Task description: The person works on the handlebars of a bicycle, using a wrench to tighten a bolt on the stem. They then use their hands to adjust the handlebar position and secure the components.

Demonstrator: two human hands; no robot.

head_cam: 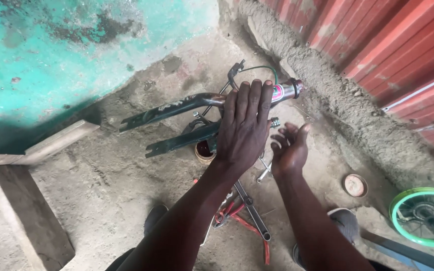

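Two open hands, left hand flat on the glossy black fork, right hand loosely cupped.

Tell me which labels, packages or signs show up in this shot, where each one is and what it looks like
Label: a sticker on the steerer tube of the black bicycle fork, just past the fingertips of the left hand; oval, pink and green with a pale edge.
Small round tin: on the ground right of the right hand; reddish inside, pale rim, no label visible.
No signs or screens.
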